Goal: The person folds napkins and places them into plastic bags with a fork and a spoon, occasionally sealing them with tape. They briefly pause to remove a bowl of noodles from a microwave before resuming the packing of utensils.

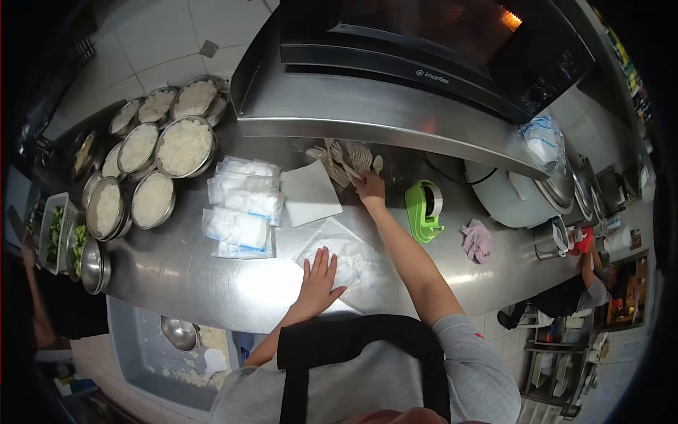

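My left hand (319,275) lies flat with fingers spread on a clear plastic bag (353,258) on the steel counter (183,272). My right hand (369,188) reaches far across the counter and closes on a pile of pale plastic spoons (344,160) under the edge of the oven shelf. A white paper sheet (309,192) lies just left of that hand. A stack of filled clear packets (242,206) sits further left.
Several metal bowls of white rice (183,145) fill the counter's left. A green tape dispenser (424,208), a pink cloth (478,240) and a white rice cooker (510,198) stand right. A black oven (438,49) sits above. Another person (590,279) is at far right.
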Action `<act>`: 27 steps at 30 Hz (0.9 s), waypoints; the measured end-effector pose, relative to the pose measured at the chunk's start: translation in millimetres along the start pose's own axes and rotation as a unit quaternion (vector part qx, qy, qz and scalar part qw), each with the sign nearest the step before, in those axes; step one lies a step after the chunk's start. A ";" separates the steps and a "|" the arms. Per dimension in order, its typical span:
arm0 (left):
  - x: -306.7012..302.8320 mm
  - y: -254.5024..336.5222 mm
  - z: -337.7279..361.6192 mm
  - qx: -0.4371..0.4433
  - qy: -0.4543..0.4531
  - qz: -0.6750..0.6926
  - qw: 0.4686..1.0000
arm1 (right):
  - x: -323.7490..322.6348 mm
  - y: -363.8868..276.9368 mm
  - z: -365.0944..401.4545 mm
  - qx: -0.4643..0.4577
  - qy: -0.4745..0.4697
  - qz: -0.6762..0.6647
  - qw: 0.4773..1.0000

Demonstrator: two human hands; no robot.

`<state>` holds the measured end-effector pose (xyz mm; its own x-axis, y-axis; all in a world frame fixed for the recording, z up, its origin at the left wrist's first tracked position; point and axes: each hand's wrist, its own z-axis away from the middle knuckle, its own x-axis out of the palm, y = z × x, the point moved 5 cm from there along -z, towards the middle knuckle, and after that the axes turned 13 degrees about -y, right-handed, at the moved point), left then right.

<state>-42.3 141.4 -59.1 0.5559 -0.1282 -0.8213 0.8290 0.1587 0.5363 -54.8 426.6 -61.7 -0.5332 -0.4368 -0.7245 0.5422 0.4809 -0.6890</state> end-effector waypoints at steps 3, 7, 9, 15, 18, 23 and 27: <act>-11.2 -5.9 -4.2 0.026 0.035 0.079 0.996 | -12.6 3.4 33.9 0.005 -0.009 -0.099 0.995; -9.8 -22.4 -20.5 0.073 0.129 0.559 0.816 | -14.7 1.1 134.6 0.103 -0.095 -0.447 0.883; -21.8 -11.4 -21.1 0.045 0.124 0.687 0.714 | -1.6 -13.7 179.3 0.045 -0.214 -0.420 0.881; 11.8 -36.0 -18.8 0.025 0.244 0.862 0.443 | -26.8 -4.8 119.3 -0.055 -0.089 -0.076 0.992; -9.0 -9.9 7.6 -0.063 0.244 0.809 0.530 | -32.2 29.5 49.2 0.008 0.033 0.074 0.997; -22.7 -4.7 46.2 0.071 0.239 0.835 0.491 | -22.7 37.2 10.2 0.091 -0.054 0.134 0.985; -22.2 -12.1 80.8 0.014 0.330 0.819 0.469 | -15.2 57.2 34.5 0.099 -0.151 -0.210 0.961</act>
<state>-59.7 63.2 -31.7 0.3160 0.4756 0.8209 -0.6708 -0.4999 0.5479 6.7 434.5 -90.8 -0.5359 -0.7752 -0.3345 0.4493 0.0736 -0.8904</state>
